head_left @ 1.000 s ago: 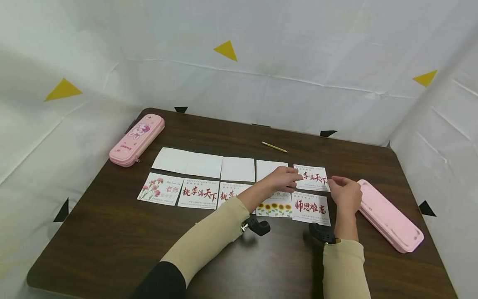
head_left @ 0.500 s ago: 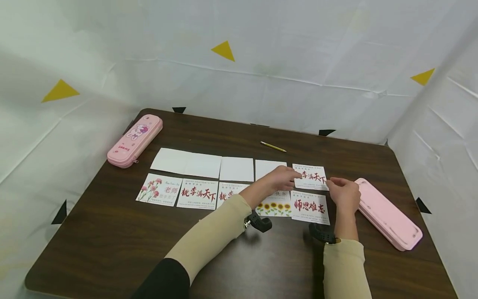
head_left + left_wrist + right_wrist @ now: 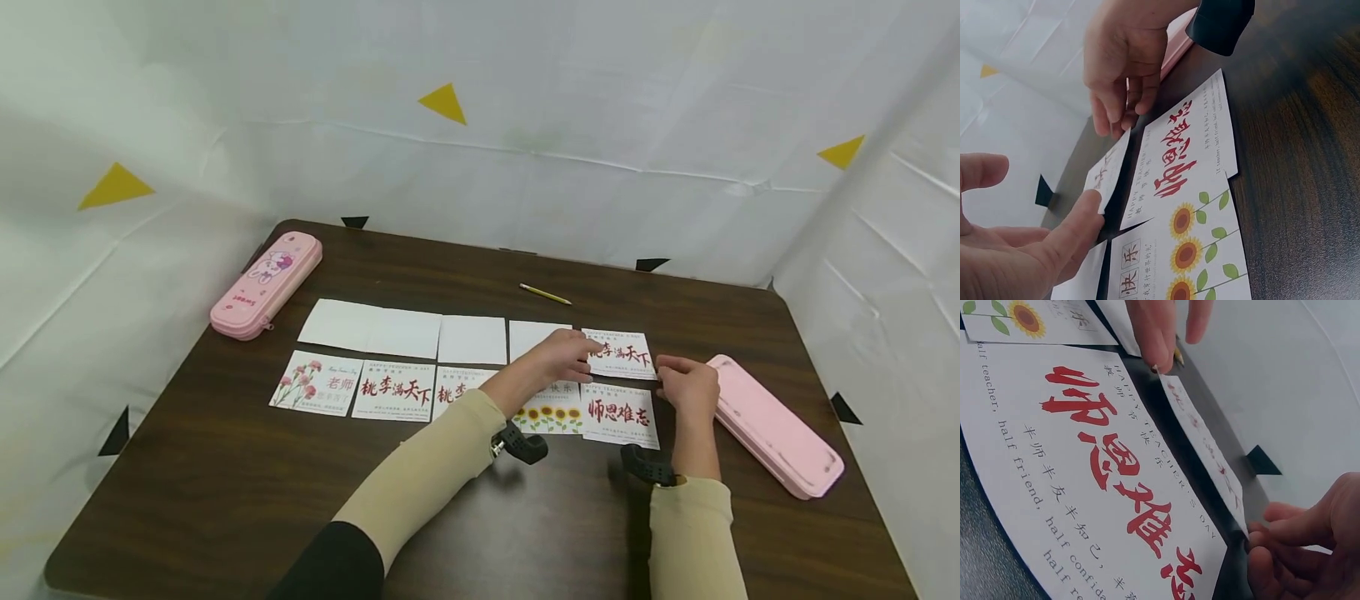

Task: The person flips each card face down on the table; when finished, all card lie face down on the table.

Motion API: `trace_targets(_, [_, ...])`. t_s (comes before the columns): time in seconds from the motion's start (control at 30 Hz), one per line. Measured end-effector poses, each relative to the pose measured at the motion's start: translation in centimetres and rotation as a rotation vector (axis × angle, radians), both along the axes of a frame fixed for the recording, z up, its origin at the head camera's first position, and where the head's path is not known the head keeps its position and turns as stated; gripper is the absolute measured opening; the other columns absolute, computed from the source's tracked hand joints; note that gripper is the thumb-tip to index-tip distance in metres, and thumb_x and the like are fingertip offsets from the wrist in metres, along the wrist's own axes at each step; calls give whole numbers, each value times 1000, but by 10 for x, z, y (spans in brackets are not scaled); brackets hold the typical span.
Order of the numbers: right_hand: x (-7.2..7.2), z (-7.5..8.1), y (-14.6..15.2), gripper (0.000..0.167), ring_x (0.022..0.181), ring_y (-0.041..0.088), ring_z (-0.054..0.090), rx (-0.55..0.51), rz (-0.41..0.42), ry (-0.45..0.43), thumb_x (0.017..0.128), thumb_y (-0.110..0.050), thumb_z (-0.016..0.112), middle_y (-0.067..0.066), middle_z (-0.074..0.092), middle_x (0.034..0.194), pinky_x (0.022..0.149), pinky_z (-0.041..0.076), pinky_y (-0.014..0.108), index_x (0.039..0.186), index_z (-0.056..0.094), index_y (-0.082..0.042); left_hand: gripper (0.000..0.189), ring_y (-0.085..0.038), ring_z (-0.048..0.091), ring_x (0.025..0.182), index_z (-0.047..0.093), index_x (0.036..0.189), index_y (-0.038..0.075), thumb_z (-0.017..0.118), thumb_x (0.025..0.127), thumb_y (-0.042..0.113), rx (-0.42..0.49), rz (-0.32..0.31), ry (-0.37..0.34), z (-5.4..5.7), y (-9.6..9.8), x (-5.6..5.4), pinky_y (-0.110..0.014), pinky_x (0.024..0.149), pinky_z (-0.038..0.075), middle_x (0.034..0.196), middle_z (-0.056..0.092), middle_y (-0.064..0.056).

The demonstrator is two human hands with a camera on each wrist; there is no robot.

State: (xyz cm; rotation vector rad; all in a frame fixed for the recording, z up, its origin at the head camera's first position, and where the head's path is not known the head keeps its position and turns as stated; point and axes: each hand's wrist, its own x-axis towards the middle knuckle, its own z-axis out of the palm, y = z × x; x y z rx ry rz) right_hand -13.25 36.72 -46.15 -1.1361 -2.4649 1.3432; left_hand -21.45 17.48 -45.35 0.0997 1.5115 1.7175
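Observation:
In the head view a white greeting card (image 3: 619, 355) with red lettering lies at the right end of the back row, a hand at each side. My left hand (image 3: 564, 356) touches its left edge with extended fingertips; in the left wrist view the other digit stands apart from the card. My right hand (image 3: 688, 387) pinches its right corner between thumb and fingers (image 3: 1260, 540). Seen from the wrists, this card is tilted. Just in front lie another red-lettered card (image 3: 619, 414) and a sunflower card (image 3: 550, 417), partly hidden by my left hand.
Blank white cards (image 3: 472, 340) continue the back row leftward. A carnation card (image 3: 315, 383) and red-lettered cards (image 3: 393, 392) fill the front row. A pencil (image 3: 545, 293) lies behind them. Pink pencil cases stand at left (image 3: 266, 285) and right (image 3: 780, 427).
The right hand has shifted slightly at the card's right edge, and the card sits a little differently under the fingertips. The whole head view has drifted slightly; the other cards keep their arrangement.

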Motion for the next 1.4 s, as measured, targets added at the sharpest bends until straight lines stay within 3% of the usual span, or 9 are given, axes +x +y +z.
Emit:
trace_targets(0.1, [0,-2,2,36,98,26,57,-22,13,-1,97,-7,50,20,60,131,63,50,19,130,64,-4,62,-41,50,126,32,149,-6,59,97,12,24,6,-4,-1,-1,-1,-38,87,55,143,41,-30])
trace_targets(0.23, [-3,-11,7,38,98,25,54,-68,-8,40,93,-1,50,15,66,121,58,50,29,127,66,-6,58,-39,51,126,38,147,-4,60,96,11,28,46,19,-3,-4,-2,-36,84,56,139,48,-26])
trace_targets(0.5, [0,-5,8,36,96,13,55,-207,-16,117,98,-5,55,6,61,126,70,52,19,132,64,-12,47,-34,65,108,48,143,0,58,97,8,54,134,77,0,-13,1,-36,83,56,128,60,-18])
trace_targets(0.67, [2,1,6,33,86,8,61,-252,-75,191,93,-21,69,-10,67,99,69,51,17,125,69,-12,39,-28,62,114,56,136,0,58,98,8,136,196,155,2,-16,4,-44,94,51,125,64,-13])
trace_targets(0.77, [0,2,4,38,83,7,63,-299,-104,252,88,-27,75,-13,65,90,69,51,16,122,70,-9,35,-23,59,119,61,132,2,58,98,9,136,218,203,1,-17,5,-44,98,48,123,66,-7])
trace_targets(0.9, [-4,3,0,38,83,7,63,-338,-162,347,85,-25,78,-9,65,92,66,53,15,118,71,-7,33,-19,57,121,64,130,5,58,98,11,69,198,273,-2,-16,7,-40,100,47,125,66,-2])
trace_targets(1.1, [-10,5,-4,30,81,8,62,-286,-221,411,83,-26,80,-6,64,89,61,51,14,107,75,-8,36,-20,57,121,63,131,8,59,96,14,15,164,342,-2,-15,7,-36,98,48,129,64,-3])
trace_targets(1.23, [-11,5,-7,29,82,8,60,-234,-169,393,88,-22,75,-5,62,93,62,51,14,111,73,-6,39,-21,57,120,60,135,7,59,96,14,-2,127,373,-3,-16,5,-37,95,50,135,60,-4])
trace_targets(1.4, [-12,5,-9,31,92,11,58,-228,-104,323,96,-19,65,2,63,109,68,51,13,124,69,-8,46,-22,56,122,55,140,6,59,96,18,-65,74,449,-5,-17,4,-31,93,50,142,54,-5])
